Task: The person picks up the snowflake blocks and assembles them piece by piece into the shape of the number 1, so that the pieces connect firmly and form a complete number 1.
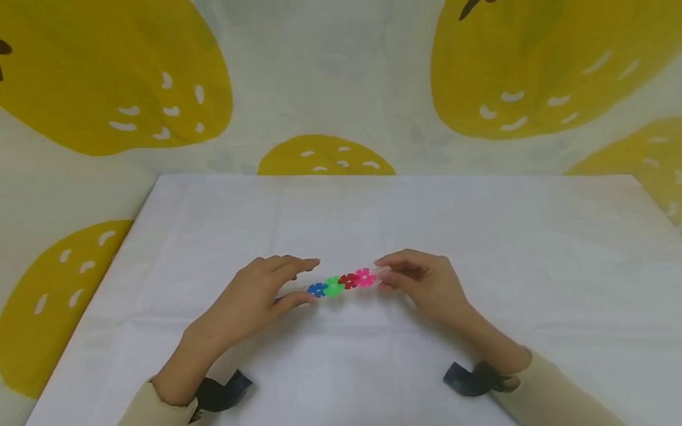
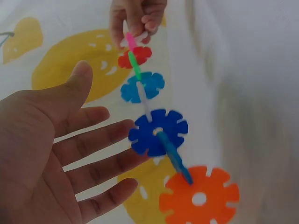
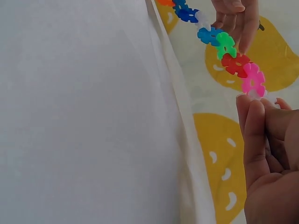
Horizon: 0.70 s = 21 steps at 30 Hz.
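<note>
A chain of interlocking flower-shaped plastic discs hangs in the air above the table. Its pink disc (image 1: 365, 277), red disc (image 3: 236, 65) and green disc (image 1: 333, 286) lie toward the right end. My right hand (image 1: 432, 282) pinches the whitish clear disc (image 3: 255, 94) at that end between thumb and fingers. Farther left along the chain come a dark blue disc (image 2: 170, 123) and an orange disc (image 2: 219, 205). Beside this stretch my left hand (image 1: 257, 291) has its fingers extended, the fingertips close behind the dark blue disc; whether they touch it I cannot tell.
A white-covered table (image 1: 352, 370) spreads beneath both hands. Behind it and at its sides hangs a pale cloth (image 1: 330, 55) printed with large yellow fruit. Dark straps (image 1: 223, 393) show at both wrists, by the light sleeves.
</note>
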Motion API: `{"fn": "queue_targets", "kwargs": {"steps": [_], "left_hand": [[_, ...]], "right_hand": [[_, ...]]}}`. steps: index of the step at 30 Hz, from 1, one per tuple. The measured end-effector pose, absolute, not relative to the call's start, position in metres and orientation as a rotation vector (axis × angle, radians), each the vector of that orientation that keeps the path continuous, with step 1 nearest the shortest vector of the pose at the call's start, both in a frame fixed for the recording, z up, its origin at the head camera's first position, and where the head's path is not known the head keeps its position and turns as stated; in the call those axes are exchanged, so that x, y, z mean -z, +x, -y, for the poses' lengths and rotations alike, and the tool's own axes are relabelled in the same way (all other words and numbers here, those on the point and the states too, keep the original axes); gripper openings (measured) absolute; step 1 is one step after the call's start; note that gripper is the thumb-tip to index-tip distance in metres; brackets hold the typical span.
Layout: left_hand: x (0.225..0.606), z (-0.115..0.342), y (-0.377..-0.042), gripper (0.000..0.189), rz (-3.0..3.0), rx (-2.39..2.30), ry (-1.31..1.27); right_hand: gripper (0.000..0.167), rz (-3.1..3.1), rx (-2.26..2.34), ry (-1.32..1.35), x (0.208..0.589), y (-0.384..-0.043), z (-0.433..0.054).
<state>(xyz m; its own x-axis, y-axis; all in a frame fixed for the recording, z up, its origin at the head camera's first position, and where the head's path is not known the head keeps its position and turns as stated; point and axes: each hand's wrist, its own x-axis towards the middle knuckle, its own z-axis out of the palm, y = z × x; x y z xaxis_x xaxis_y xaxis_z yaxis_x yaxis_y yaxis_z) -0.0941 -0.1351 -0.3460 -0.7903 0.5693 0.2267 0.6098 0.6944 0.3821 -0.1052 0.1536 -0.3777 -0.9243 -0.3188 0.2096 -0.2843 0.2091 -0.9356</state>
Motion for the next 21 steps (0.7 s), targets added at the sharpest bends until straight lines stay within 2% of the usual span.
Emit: {"fn": "queue_targets", "kwargs": {"steps": [14, 21], "left_hand": [[0.352, 0.158, -0.09, 0.045, 2.804, 0.789, -0.811], [0.365, 0.162, -0.098, 0.043, 2.789, 1.08, -0.837]], "right_hand": [[0.023, -2.436, 1.956, -0.543, 0.366, -0.112, -0.187], [0.027, -2.42, 2.004, -0.566, 0.382, -0.119, -0.205]]}}
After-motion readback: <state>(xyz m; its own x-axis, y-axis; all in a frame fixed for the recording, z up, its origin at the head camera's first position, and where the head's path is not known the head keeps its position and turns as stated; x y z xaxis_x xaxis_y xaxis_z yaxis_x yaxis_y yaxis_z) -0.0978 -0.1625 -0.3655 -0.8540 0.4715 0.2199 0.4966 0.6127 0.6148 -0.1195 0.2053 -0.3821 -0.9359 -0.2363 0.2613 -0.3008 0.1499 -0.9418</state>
